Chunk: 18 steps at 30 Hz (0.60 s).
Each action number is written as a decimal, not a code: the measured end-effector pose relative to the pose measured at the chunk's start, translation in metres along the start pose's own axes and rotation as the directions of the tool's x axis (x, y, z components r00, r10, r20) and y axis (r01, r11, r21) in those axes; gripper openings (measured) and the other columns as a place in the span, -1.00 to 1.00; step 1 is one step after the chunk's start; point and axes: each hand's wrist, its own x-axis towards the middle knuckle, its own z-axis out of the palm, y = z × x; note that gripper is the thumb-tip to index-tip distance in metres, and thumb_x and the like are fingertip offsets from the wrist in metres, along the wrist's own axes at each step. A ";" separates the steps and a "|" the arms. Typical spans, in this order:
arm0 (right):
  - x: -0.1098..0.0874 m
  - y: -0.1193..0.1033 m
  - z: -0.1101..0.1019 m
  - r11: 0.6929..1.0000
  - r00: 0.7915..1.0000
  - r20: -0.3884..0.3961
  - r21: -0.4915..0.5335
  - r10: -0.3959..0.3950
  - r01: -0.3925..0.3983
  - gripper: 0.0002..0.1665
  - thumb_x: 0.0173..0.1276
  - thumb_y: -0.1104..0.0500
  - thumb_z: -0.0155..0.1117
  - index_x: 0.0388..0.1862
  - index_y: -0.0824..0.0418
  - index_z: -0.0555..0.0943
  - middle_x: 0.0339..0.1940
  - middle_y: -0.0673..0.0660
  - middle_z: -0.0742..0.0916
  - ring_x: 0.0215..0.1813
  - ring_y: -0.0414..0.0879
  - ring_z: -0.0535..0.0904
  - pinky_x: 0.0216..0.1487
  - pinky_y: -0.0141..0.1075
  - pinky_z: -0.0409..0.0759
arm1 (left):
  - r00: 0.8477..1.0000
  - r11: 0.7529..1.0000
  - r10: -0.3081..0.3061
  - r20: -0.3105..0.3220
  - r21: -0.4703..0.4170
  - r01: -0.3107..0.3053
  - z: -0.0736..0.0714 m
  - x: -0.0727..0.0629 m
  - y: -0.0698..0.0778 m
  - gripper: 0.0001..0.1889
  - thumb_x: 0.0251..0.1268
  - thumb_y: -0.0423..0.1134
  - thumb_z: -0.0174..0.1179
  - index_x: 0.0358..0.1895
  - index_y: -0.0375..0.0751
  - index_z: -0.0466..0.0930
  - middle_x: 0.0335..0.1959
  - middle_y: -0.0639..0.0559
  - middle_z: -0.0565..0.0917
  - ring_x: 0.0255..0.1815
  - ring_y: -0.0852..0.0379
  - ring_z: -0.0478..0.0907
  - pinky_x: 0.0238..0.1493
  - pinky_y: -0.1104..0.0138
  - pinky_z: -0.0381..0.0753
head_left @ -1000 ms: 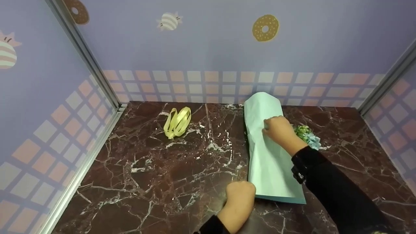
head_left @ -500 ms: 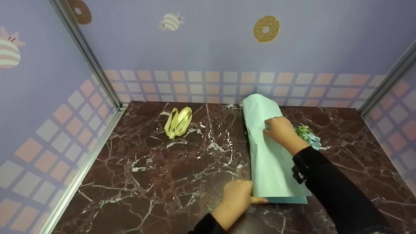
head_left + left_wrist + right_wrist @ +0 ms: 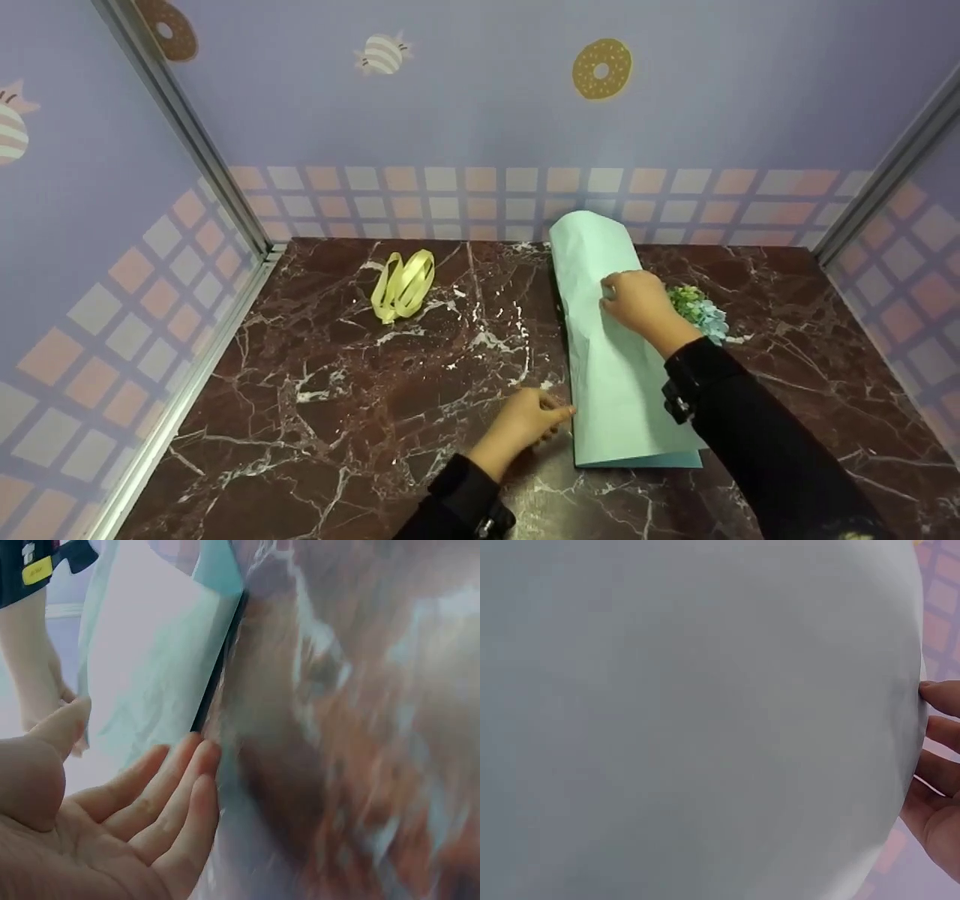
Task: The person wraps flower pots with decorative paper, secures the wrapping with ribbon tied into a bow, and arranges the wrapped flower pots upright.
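Note:
A sheet of pale mint wrapping paper [image 3: 619,382] lies folded over lengthwise on the right half of the table, its darker blue-green side peeking out at the near edge. My right hand [image 3: 639,304] pinches the paper around its middle; in the right wrist view, the thumb and fingers meet the paper's edge. Beside the paper's lower left edge is my left hand [image 3: 525,418], its thumb tip at or near that edge. The left wrist view shows that hand's fingers [image 3: 176,799] relaxed, with nothing held. Blue and green flowers [image 3: 699,311] show right of the paper, partly hidden.
A looped yellow ribbon [image 3: 403,286] lies on the left part of the dark marbled table [image 3: 360,390]. Patterned walls [image 3: 480,105] enclose the table at the back and on both sides. White flecks are scattered left of the paper.
My left hand has let the near end of the paper go and drawn slightly up and left, its fingers loosening. The right hand keeps its place on the paper.

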 end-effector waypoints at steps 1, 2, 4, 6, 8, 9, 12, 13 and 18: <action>0.000 -0.001 0.000 1.000 1.000 0.005 0.000 0.005 -0.005 -0.64 0.36 0.17 0.25 0.04 0.37 0.66 -0.11 0.35 0.72 -0.04 0.29 0.61 0.06 0.13 0.53 | 1.000 1.000 -0.019 0.021 -0.020 0.019 0.004 0.001 0.000 -0.68 0.22 -0.04 0.35 -0.41 -0.28 0.67 -0.57 -0.05 0.67 -0.58 0.08 0.62 -0.54 0.34 0.64; 0.000 -0.001 0.000 1.000 1.000 0.006 -0.001 0.007 -0.007 -0.63 0.36 0.17 0.25 0.05 0.37 0.66 -0.11 0.35 0.72 -0.04 0.28 0.62 0.05 0.12 0.53 | 0.999 0.998 -0.037 0.038 -0.039 0.039 0.008 0.001 0.000 -0.66 0.19 -0.04 0.37 -0.46 -0.30 0.66 -0.59 -0.07 0.67 -0.61 0.08 0.62 -0.56 0.33 0.64; 0.000 -0.002 0.000 1.000 1.000 0.003 -0.009 0.004 -0.004 -0.65 0.36 0.17 0.25 0.03 0.36 0.67 -0.16 0.34 0.73 -0.08 0.27 0.63 0.01 0.11 0.55 | 0.997 0.996 -0.063 0.043 -0.060 0.065 0.015 0.002 0.001 -0.61 0.14 -0.04 0.42 -0.57 -0.34 0.65 -0.65 -0.10 0.66 -0.68 0.09 0.61 -0.60 0.32 0.65; 0.000 -0.003 0.000 1.000 1.000 -0.004 -0.018 -0.002 0.002 -0.67 0.37 0.16 0.25 0.01 0.35 0.68 -0.21 0.32 0.73 -0.11 0.26 0.63 -0.02 0.10 0.56 | 0.997 0.995 -0.075 0.021 -0.070 0.076 0.021 0.004 0.001 -0.61 0.08 -0.08 0.46 -0.65 -0.33 0.62 -0.71 -0.11 0.64 -0.74 0.11 0.59 -0.64 0.33 0.64; 0.001 -0.004 0.000 1.000 1.000 -0.011 -0.016 0.000 0.000 -0.66 0.36 0.17 0.26 0.02 0.35 0.67 -0.20 0.32 0.74 -0.11 0.27 0.63 -0.01 0.10 0.55 | 0.997 0.993 -0.082 -0.007 -0.083 0.081 0.024 0.006 0.001 -0.63 0.05 -0.15 0.49 -0.71 -0.28 0.58 -0.75 -0.09 0.61 -0.79 0.15 0.54 -0.66 0.34 0.63; 0.001 -0.004 0.000 1.000 1.000 -0.010 -0.017 0.004 -0.004 -0.65 0.36 0.16 0.26 0.02 0.35 0.67 -0.20 0.32 0.74 -0.12 0.27 0.63 -0.02 0.10 0.56 | 0.997 0.993 -0.081 -0.020 -0.084 0.079 0.024 0.007 0.000 -0.62 0.05 -0.18 0.49 -0.74 -0.25 0.54 -0.78 -0.08 0.59 -0.82 0.18 0.51 -0.68 0.35 0.62; 0.000 -0.006 0.000 0.999 0.999 0.013 -0.003 0.045 -0.045 -0.61 0.37 0.14 0.27 0.08 0.34 0.65 -0.12 0.32 0.73 -0.07 0.26 0.62 0.02 0.09 0.56 | 0.996 0.988 -0.084 -0.035 -0.131 0.079 0.024 0.006 -0.003 -0.62 0.07 -0.30 0.46 -0.76 -0.20 0.48 -0.82 -0.03 0.55 -0.85 0.25 0.45 -0.70 0.39 0.59; 0.000 -0.006 0.000 0.998 0.998 0.024 0.004 0.063 -0.063 -0.59 0.37 0.13 0.28 0.10 0.34 0.64 -0.08 0.32 0.73 -0.05 0.25 0.62 0.03 0.08 0.55 | 0.996 0.984 -0.086 -0.035 -0.157 0.080 0.024 0.006 -0.005 -0.63 0.08 -0.33 0.45 -0.76 -0.20 0.48 -0.83 -0.02 0.54 -0.85 0.26 0.43 -0.71 0.40 0.58; -0.001 -0.008 0.001 0.991 0.990 0.055 0.018 0.131 -0.132 -0.55 0.38 0.11 0.30 0.15 0.35 0.61 0.02 0.32 0.68 0.04 0.23 0.58 0.09 0.07 0.54 | 0.991 0.944 -0.134 -0.011 -0.307 0.124 0.024 0.002 -0.006 -0.76 0.13 -0.42 0.39 -0.64 -0.30 0.58 -0.80 0.02 0.51 -0.82 0.27 0.43 -0.67 0.43 0.60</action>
